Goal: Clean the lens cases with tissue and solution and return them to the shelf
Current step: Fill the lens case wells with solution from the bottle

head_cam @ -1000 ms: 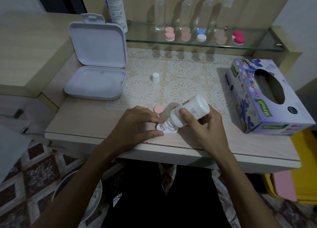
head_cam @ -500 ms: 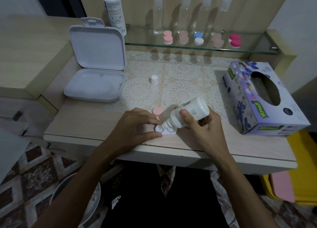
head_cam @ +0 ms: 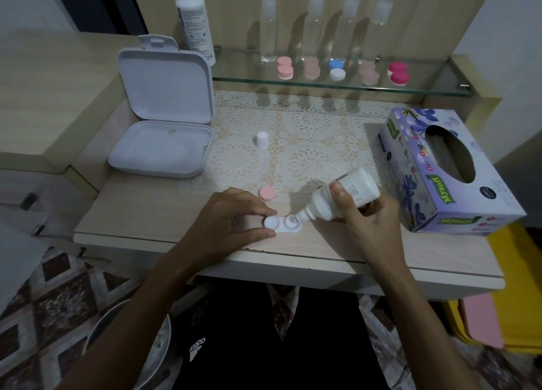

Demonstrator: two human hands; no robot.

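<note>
A white two-well lens case (head_cam: 282, 226) lies open near the table's front edge. My left hand (head_cam: 231, 224) pinches its left well between thumb and forefinger. My right hand (head_cam: 369, 216) grips a small white solution bottle (head_cam: 343, 197), tipped down so its nozzle points into the right well. One pink cap (head_cam: 267, 193) from the case lies just behind it. The bottle's white cap (head_cam: 262, 139) stands on the lace mat. On the glass shelf (head_cam: 425, 89) sit several more lens cases (head_cam: 337, 70) in pink, blue-white and magenta.
A purple tissue box (head_cam: 434, 184) stands at the right. An open white hinged box (head_cam: 164, 125) sits at the left. A tall white bottle (head_cam: 196, 20) and several clear bottles (head_cam: 268, 32) line the shelf's back. The table's front edge (head_cam: 293, 260) lies just below my hands.
My left hand slid a little leftward, uncovering the case's left well. The bottle's nozzle stays over the right well. The view shifted slightly.
</note>
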